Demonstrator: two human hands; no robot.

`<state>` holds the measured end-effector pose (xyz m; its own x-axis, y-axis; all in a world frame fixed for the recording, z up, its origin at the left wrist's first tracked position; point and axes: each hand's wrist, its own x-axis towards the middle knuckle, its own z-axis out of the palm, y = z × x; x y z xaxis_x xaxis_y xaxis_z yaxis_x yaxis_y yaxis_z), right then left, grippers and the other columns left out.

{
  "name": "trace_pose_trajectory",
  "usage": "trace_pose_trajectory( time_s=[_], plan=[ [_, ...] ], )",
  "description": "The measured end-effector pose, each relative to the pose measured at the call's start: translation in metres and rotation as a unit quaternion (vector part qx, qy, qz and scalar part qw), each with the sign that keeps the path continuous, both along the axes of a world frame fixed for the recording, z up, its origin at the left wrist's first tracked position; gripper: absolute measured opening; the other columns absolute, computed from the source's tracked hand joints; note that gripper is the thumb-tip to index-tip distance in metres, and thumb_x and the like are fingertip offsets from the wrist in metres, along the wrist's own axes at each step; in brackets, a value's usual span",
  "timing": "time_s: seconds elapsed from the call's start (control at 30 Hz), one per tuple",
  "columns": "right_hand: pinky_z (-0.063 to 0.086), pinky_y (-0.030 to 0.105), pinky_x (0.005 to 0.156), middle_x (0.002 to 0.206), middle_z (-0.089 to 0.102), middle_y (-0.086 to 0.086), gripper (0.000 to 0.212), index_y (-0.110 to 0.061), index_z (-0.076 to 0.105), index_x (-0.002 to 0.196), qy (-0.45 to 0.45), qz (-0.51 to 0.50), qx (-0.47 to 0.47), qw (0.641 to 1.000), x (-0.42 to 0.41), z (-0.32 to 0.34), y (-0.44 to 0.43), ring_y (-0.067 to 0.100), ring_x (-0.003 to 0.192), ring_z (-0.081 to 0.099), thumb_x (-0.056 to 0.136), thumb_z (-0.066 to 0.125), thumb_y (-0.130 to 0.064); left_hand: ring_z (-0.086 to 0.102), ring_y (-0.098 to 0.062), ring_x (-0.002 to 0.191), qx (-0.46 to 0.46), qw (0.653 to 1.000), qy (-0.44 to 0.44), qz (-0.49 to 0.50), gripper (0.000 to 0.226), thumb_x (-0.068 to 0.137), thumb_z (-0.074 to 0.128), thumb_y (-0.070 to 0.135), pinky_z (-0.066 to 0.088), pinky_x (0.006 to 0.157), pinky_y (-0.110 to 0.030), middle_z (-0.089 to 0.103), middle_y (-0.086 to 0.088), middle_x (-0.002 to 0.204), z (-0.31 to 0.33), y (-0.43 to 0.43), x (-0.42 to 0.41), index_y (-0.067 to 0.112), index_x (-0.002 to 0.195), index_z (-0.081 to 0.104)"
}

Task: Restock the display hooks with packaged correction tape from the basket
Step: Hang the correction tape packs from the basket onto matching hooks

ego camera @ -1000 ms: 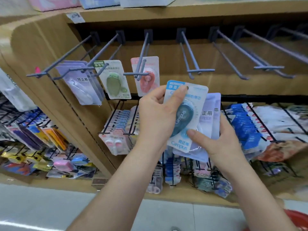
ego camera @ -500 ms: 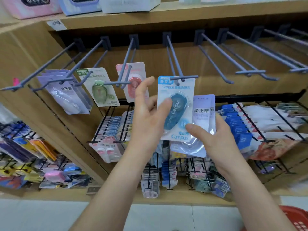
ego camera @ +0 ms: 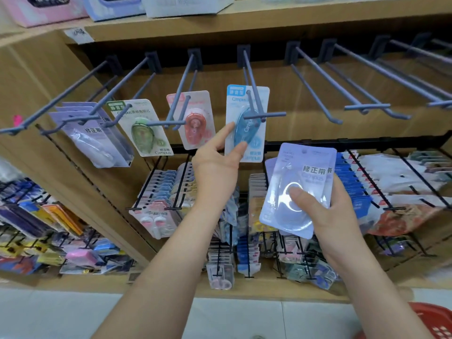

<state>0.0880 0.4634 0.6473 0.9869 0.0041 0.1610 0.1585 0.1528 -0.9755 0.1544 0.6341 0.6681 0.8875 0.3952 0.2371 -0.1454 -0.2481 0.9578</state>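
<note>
One blue pack (ego camera: 236, 106) hangs on hook (ego camera: 274, 115), left hand (ego camera: 215, 170) fingers pinching it; right hand (ego camera: 337, 211) grips purple packs (ego camera: 288, 172), to hang next.

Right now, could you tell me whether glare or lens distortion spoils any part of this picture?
Head view: bright glare whitens the clear blister of the pale lilac correction tape packet in the right hand; the wide lens bows the wooden shelf edge and splays the grey metal hooks.
</note>
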Motion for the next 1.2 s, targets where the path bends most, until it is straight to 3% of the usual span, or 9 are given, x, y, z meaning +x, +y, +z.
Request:
trace_pose_trajectory(
  time_s=[0.07,0.27,0.37,0.5,0.6,0.7,0.93,1.1,1.2],
  plan=[
    [0.053,0.015,0.07,0.101,0.074,-0.022,0.037,-0.032,0.06,0.114,-0.004,0.016,0.002,1.0,-0.002,0.0,0.003,0.0,0.093,0.07,0.078,0.065,-0.023,0.062,-0.002,0.103,0.023,1.0,0.005,0.003,0.044,0.09,0.071,0.018,0.051,0.096,-0.024,0.069,0.004,0.115,0.0,-0.001,0.006,0.026,0.132,0.062],
    [0.054,0.019,0.071,0.104,0.074,-0.019,0.032,-0.054,0.069,0.095,-0.003,0.046,0.007,0.999,-0.005,-0.003,0.009,0.005,0.095,0.071,0.082,0.074,-0.025,0.057,0.005,0.094,0.049,0.998,0.032,-0.031,0.037,0.098,0.06,0.022,0.043,0.073,-0.001,0.058,0.019,0.106,-0.002,0.006,-0.015,0.031,0.134,0.056],
    [0.054,0.021,0.074,0.107,0.073,-0.017,0.032,-0.049,0.067,0.102,-0.006,0.043,0.006,0.999,-0.005,-0.003,0.013,0.007,0.098,0.07,0.081,0.076,-0.026,0.06,-0.004,0.088,0.042,0.994,0.052,-0.087,0.022,0.094,0.063,0.03,0.048,0.073,-0.011,0.066,0.005,0.099,-0.003,0.005,-0.052,0.029,0.116,0.066],
    [0.055,0.019,0.071,0.102,0.074,-0.016,0.033,-0.032,0.061,0.114,-0.001,0.05,0.023,0.998,-0.009,-0.003,0.021,0.005,0.094,0.072,0.081,0.061,-0.029,0.069,-0.017,0.095,-0.09,0.959,0.108,-0.244,0.04,0.08,0.079,0.034,0.057,0.077,-0.026,0.072,-0.002,0.104,-0.012,-0.002,-0.087,0.024,0.117,0.065],
    [0.054,0.016,0.074,0.104,0.073,-0.021,0.031,-0.036,0.057,0.117,0.017,0.065,0.01,0.998,-0.013,-0.003,0.022,0.002,0.097,0.07,0.086,0.053,-0.038,0.073,-0.02,0.094,-0.181,0.956,0.098,-0.21,0.043,0.074,0.078,0.023,0.057,0.073,-0.024,0.075,-0.005,0.104,-0.016,0.0,-0.088,0.013,0.114,0.065],
    [0.054,0.016,0.077,0.111,0.072,-0.019,0.034,-0.034,0.054,0.122,0.024,0.1,0.009,0.995,-0.015,0.0,0.019,0.004,0.102,0.069,0.088,0.056,-0.028,0.074,-0.023,0.091,-0.235,0.947,0.092,-0.2,0.044,0.075,0.071,0.02,0.058,0.072,-0.027,0.076,-0.009,0.102,-0.017,0.004,-0.088,0.007,0.116,0.061],
    [0.058,0.029,0.088,0.119,0.07,-0.01,0.061,-0.031,0.049,0.132,0.01,0.099,-0.028,0.995,-0.015,-0.007,0.015,0.011,0.109,0.069,0.078,0.072,-0.019,0.072,-0.028,0.098,-0.271,0.941,0.082,-0.183,0.036,0.081,0.072,0.02,0.058,0.078,-0.039,0.074,-0.009,0.108,-0.022,0.016,-0.094,0.011,0.113,0.058],
    [0.049,0.024,0.099,0.141,0.049,-0.03,0.089,-0.062,0.018,0.14,-0.037,0.099,-0.07,0.992,-0.014,-0.005,0.035,-0.003,0.127,0.052,0.077,0.072,-0.031,0.067,-0.027,0.111,-0.247,0.96,0.057,-0.122,0.039,0.085,0.058,0.033,0.051,0.098,-0.052,0.072,-0.005,0.117,-0.025,0.04,-0.11,0.016,0.121,0.062],
    [0.042,0.016,0.101,0.144,0.036,-0.039,0.083,-0.072,0.017,0.132,-0.037,0.131,-0.108,0.985,-0.013,-0.003,0.055,-0.011,0.131,0.043,0.078,0.069,-0.038,0.068,-0.021,0.109,-0.251,0.965,0.034,-0.074,0.039,0.088,0.054,0.034,0.054,0.091,-0.046,0.072,0.0,0.116,-0.028,0.064,-0.124,0.017,0.122,0.061]
  ],
)
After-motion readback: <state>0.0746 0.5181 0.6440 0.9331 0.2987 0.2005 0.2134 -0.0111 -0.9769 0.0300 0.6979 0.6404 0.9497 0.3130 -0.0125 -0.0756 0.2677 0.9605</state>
